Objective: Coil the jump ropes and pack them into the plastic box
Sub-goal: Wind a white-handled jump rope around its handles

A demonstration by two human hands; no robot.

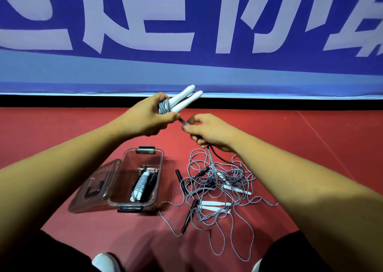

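Above and beyond the clear rectangular plastic box (160,174), the left hand (145,116) curls its fingers round two white tapered plastic handles (184,99) and the grey cord wound at their base. The right hand (209,133) pinches the free grey cord (182,121) between thumb and forefinger. Below it the cord drops into the loose tangle of grey ropes (217,188) just right of the box, and a black cord (220,157) appears to rise with it. Winding on could lift the tangle, tighten a knot or snag another handle. A slack left grip would let the wraps spring off.
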